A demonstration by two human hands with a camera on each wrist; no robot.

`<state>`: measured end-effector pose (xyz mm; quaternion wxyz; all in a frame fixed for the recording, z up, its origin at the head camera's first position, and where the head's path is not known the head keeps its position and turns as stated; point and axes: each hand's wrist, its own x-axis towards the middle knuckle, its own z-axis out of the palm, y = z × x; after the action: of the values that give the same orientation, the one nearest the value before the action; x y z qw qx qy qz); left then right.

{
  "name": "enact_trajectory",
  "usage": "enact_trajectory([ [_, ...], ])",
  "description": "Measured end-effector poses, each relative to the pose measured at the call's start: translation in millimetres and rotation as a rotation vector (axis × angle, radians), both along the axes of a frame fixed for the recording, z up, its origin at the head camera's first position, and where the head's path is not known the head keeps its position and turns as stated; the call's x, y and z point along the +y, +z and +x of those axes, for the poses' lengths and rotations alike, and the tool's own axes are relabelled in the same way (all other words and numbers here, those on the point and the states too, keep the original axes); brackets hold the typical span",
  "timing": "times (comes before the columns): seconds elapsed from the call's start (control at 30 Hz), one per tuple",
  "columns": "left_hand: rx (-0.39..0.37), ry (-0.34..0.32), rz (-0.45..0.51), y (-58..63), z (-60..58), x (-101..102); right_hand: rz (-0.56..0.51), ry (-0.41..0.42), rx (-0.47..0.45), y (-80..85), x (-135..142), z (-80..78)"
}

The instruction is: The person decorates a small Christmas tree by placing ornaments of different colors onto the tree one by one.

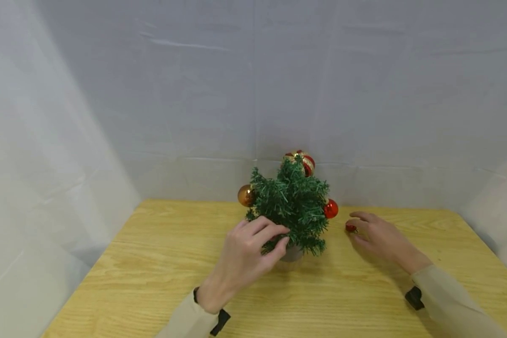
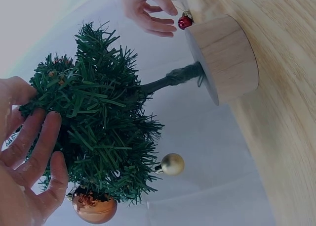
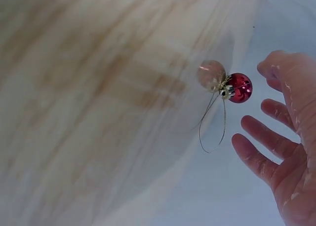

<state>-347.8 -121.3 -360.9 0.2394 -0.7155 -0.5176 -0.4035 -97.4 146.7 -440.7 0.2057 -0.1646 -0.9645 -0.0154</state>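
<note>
A small artificial Christmas tree (image 1: 295, 202) stands on a round wooden base (image 2: 229, 58). My left hand (image 1: 248, 248) is at its near left side, its loosely bent fingers (image 2: 37, 159) touching the green branches in the left wrist view. To the right of the tree, a small red bauble (image 1: 350, 227) lies on the table with a thin gold string loop (image 3: 211, 151). My right hand (image 1: 378, 237) reaches around it from the right, fingers apart; the right wrist view shows a gap between the fingertips (image 3: 240, 141) and the bauble.
On the tree hang an orange-gold bauble (image 1: 245, 195) at the left, a shiny red one (image 1: 331, 209) at the right and a large red-and-gold striped one (image 1: 307, 165) at the top back. A pale gold bauble (image 2: 172, 164) hangs lower. White sheeting (image 1: 253, 94) stands behind the wooden table (image 1: 160, 263).
</note>
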Motion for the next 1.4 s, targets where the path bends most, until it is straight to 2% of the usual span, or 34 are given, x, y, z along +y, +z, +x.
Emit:
enact_trajectory([
  [0.2, 0.026, 0.012, 0.008, -0.1, -0.5, -1.9, -0.073, -0.041, -0.024, -3.6, 5.1, -6.2],
  [0.37, 0.099, 0.03, 0.061, 0.6, -1.8, -3.5, -0.137, -0.069, -0.049, -6.9, 9.4, -9.5],
  [0.77, 0.253, 0.068, 0.131, 0.5, -5.2, -8.2, -0.21, -0.043, -0.06, -4.7, 8.3, -5.4],
  [1.07, 0.26, 0.082, 0.153, -2.3, -8.0, -7.9, -0.246, -0.011, 0.07, 1.4, 3.2, 7.0],
  [1.27, 0.264, 0.089, 0.154, -3.2, -8.5, -7.9, -0.248, -0.048, 0.151, 7.1, -2.9, 18.2],
  [1.4, 0.259, 0.084, 0.15, -3.7, -8.6, -7.8, -0.206, -0.05, 0.2, 8.4, -5.6, 24.4],
])
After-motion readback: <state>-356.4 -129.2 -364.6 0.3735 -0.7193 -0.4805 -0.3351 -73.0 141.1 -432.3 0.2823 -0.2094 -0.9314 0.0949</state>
